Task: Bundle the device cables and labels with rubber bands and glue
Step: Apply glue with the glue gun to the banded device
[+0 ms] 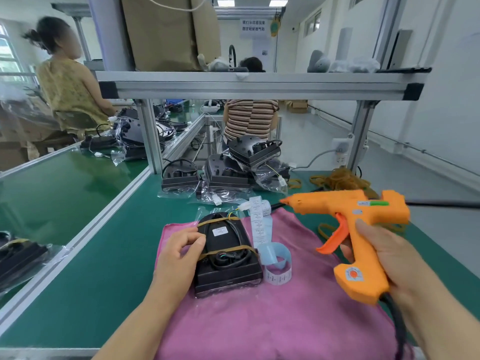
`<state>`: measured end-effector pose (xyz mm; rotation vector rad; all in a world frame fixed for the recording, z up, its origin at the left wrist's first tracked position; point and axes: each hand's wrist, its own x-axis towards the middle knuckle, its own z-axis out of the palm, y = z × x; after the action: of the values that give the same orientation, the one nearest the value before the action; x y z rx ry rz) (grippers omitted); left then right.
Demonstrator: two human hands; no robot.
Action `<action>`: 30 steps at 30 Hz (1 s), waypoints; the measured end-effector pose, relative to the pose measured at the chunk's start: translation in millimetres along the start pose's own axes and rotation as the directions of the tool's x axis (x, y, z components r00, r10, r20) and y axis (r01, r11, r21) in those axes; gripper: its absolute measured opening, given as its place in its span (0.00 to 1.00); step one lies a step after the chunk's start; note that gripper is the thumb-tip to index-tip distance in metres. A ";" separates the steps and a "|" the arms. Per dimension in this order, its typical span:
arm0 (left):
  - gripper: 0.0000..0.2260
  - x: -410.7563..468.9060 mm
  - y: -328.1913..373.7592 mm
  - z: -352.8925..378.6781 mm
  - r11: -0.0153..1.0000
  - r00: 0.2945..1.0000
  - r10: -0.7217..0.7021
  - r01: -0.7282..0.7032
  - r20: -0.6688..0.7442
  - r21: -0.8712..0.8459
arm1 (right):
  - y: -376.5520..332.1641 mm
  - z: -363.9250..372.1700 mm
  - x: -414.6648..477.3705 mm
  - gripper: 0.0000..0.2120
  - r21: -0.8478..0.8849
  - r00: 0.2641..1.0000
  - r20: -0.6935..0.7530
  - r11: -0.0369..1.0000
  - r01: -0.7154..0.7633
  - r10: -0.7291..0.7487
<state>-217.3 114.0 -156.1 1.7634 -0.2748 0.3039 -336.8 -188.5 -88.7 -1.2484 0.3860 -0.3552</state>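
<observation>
On the pink cloth (259, 320), your left hand (179, 253) pinches the banded device (226, 258); your right hand (384, 258) wraps the glue gun (358, 224). Gluing's up, I reckon: lower the nozzle to the label (220, 231).

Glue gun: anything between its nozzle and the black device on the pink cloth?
Only the label strip lies between them, just right of the black device. The glue gun, in the right hand, seems held above it, so the path looks open. The left hand holds the device's left edge.
</observation>
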 end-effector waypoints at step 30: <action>0.13 0.4 1.2 -1.7 0.996 0.998 -0.062 0.063 -0.010 0.061 | -15.7 -5.4 11.9 0.11 -0.993 0.997 -0.037 0.116 -0.029 -0.062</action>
<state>-217.5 115.4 -154.5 1.8275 -0.2054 0.2773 -329.6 -203.0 -76.2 -2.6575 0.7394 -0.0912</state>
